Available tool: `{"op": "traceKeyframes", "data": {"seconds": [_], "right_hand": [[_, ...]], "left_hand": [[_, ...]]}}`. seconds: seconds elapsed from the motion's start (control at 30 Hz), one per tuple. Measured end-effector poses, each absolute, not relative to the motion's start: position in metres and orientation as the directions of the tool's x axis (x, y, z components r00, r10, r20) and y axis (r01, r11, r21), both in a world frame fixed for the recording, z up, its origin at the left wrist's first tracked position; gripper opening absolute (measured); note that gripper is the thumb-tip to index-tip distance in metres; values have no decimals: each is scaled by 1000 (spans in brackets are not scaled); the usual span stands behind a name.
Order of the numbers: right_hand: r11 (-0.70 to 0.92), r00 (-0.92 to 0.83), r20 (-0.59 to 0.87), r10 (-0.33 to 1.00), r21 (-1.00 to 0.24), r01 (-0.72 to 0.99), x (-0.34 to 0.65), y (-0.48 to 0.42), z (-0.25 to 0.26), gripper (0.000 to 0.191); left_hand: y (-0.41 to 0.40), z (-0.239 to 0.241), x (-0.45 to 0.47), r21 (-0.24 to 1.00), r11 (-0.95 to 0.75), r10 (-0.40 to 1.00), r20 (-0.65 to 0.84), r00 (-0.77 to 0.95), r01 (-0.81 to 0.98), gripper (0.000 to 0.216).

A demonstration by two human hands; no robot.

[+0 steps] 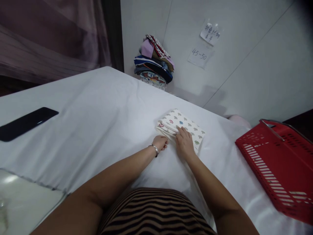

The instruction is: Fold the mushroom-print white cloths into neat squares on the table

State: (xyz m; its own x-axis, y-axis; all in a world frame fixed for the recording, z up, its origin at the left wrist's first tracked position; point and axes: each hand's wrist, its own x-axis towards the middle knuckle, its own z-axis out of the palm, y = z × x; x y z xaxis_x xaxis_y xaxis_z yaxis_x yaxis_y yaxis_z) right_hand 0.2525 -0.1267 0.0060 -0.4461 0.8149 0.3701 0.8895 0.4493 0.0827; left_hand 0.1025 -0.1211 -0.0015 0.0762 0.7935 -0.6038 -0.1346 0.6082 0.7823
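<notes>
A folded cream cloth (189,123) with grey mushroom shapes and a few red, blue and green prints lies on the white-covered table (117,107). At its near left corner, where folded layers show, my left hand (160,142) is closed with the fingers curled at the cloth's edge; the fingertips are partly hidden. My right hand (184,141) rests on top of the cloth's near side, fingers laid out along the folded layers. A silver bracelet (156,150) circles my left wrist.
A red plastic basket (276,163) with a metal handle stands on the right. At the far edge rises a stack of folded clothes (155,62). A black phone-like slab (28,123) lies at left. Two paper notes (198,56) hang on the wall behind.
</notes>
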Motion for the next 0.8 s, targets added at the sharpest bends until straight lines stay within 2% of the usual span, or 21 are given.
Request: {"op": "traceKeyframes", "data": {"seconds": [0.6, 0.8], "right_hand": [[483, -439, 355, 825, -41, 875, 253, -129, 2, 23], [496, -455, 367, 811, -21, 868, 254, -129, 0, 22]], "left_hand": [[-122, -1, 113, 796, 592, 805, -578, 135, -127, 10], [-118, -4, 116, 809, 582, 812, -573, 109, -80, 12]]}}
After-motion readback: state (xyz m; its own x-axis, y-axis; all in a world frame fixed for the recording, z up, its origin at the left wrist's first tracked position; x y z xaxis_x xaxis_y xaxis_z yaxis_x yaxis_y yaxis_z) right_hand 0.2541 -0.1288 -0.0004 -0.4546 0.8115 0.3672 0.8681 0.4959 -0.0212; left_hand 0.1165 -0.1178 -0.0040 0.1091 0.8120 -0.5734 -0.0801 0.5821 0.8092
